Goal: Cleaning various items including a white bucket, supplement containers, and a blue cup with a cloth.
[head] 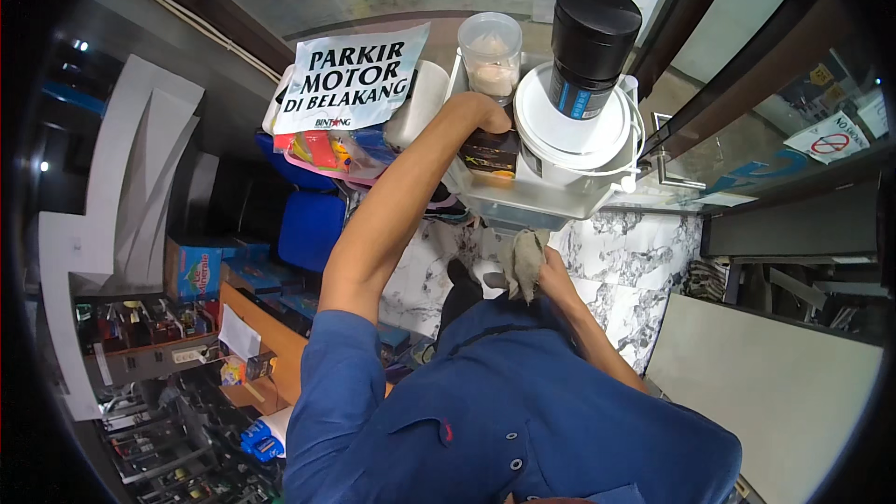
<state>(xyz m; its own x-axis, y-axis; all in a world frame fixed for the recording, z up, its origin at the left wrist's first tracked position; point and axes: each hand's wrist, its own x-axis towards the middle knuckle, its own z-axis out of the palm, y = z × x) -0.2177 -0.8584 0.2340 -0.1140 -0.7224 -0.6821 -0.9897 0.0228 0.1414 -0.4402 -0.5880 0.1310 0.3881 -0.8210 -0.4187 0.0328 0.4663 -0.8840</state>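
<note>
My left hand (pixel 484 110) reaches down into a white plastic bin (pixel 539 197). Its fingers are hidden, so what they touch does not show. Just beyond it stands a see-through plastic jar (pixel 492 59) with pale contents. A dark printed box (pixel 488 154) sits below the hand in the bin. To the right is a white lidded bucket (pixel 549 143) with a wire handle, and a black-lidded tub (pixel 591 49) rests on its lid. Lower down, in front of my waist, my right hand (pixel 555 276) grips a crumpled grey cloth (pixel 525 262).
Left of the bin, a printed paper sign (pixel 350 77) lies over packets and a white object. A blue chair (pixel 311 227) stands below it. Glass doors with a metal handle (pixel 675 175) are at the right. A pale tabletop (pixel 763 392) lies at lower right, above a marble-patterned floor (pixel 616 245).
</note>
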